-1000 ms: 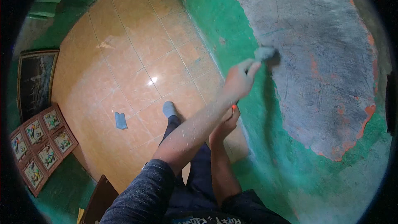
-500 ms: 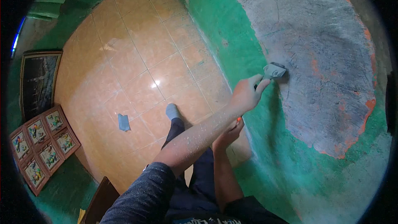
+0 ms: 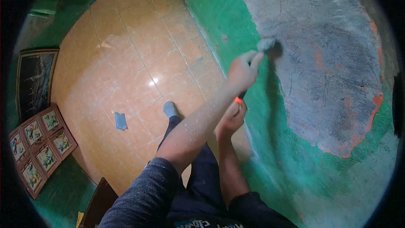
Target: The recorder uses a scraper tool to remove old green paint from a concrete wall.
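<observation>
My left hand (image 3: 244, 68) reaches across to the wall, its fingers closed round a wide, grey-headed scraper (image 3: 266, 44), which is blurred. The scraper's head is at the border between green paint and a large bare grey patch (image 3: 320, 59) on the wall; whether it touches is unclear. Below my left wrist, my right hand (image 3: 231, 118) is closed, fingers curled. A small orange-tipped dark thing (image 3: 239, 100) shows at its fingers; I cannot tell whether it is a separate item or the scraper's handle end. Pale specks dot my left forearm.
The green wall (image 3: 211, 21) rises on the right from the tan tiled floor (image 3: 139, 55). A grey-blue piece (image 3: 120, 121) lies on the tiles near my foot (image 3: 170, 109). At the left are a dark framed picture (image 3: 37, 82) and a brown panelled frame (image 3: 44, 145).
My left hand and the scraper have moved up and left along the patch's edge. My right hand has shifted slightly left and up, still near my left wrist.
</observation>
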### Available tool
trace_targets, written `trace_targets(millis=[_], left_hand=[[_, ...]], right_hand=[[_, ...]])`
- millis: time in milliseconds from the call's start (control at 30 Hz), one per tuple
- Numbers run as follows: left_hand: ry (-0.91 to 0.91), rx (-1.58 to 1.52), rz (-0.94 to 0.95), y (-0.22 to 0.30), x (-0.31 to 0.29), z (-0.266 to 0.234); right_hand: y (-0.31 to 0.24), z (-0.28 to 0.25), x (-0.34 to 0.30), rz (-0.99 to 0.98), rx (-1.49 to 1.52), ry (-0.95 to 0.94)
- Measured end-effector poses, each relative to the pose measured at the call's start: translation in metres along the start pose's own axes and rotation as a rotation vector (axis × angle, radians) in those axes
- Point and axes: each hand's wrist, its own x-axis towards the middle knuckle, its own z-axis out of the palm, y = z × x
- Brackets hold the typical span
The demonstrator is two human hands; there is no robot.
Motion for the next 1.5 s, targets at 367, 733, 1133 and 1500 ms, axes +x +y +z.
trace_targets(millis=[367, 733, 1133, 1500], left_hand=[[0.033, -0.038, -0.052, 0.007, 0.001, 0.005], [-0.018, 0.053, 0.028, -0.005, -0.012, 0.012], [-0.223, -0.148, -0.103, 0.016, -0.001, -0.002], [-0.342, -0.562, -0.301, -0.004, 0.03, -0.029]], right_hand=[[0.008, -0.011, 0.011, -0.213, 0.006, 0.036], [0.0, -0.018, -0.008, -0.032, -0.198, 0.045], [-0.007, -0.065, 0.024, 0.505, 0.607, -0.669], [-0.015, -0.041, 0.045, 0.498, 0.357, -0.568]])
